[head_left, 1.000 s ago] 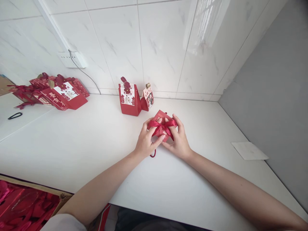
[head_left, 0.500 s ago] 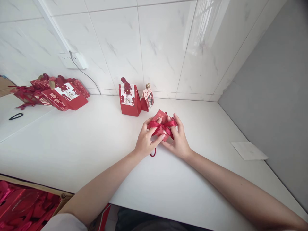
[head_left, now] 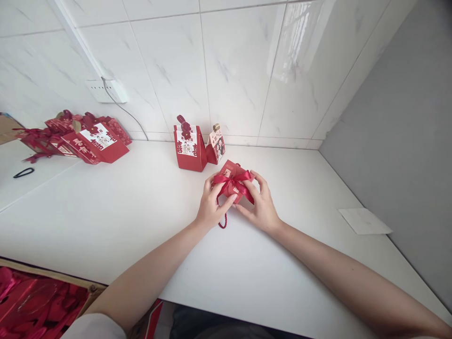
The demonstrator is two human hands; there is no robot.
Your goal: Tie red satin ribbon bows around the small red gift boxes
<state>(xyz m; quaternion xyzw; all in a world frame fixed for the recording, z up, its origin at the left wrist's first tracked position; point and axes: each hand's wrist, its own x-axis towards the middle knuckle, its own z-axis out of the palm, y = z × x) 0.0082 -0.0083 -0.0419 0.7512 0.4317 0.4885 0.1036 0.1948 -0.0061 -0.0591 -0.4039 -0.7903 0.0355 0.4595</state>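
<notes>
A small red gift box (head_left: 230, 170) with a red ribbon bow (head_left: 233, 182) on top sits on the white counter (head_left: 148, 207), held between both my hands. My left hand (head_left: 211, 205) grips its left side, thumb pinching the ribbon near the knot. My right hand (head_left: 260, 205) holds the right side, fingers on the ribbon's right tail. A red cord loop (head_left: 222, 221) hangs below the box, next to my left thumb.
Two finished red boxes (head_left: 197, 146) stand upright near the tiled wall behind my hands. A pile of red boxes (head_left: 83, 139) lies at the far left, with a black loop (head_left: 23, 173) nearby. A carton of red items (head_left: 31, 301) is bottom left; a white paper (head_left: 364, 221) lies right.
Both hands and the box have shifted slightly up and to the left; the fingers have adjusted on the ribbon bow.
</notes>
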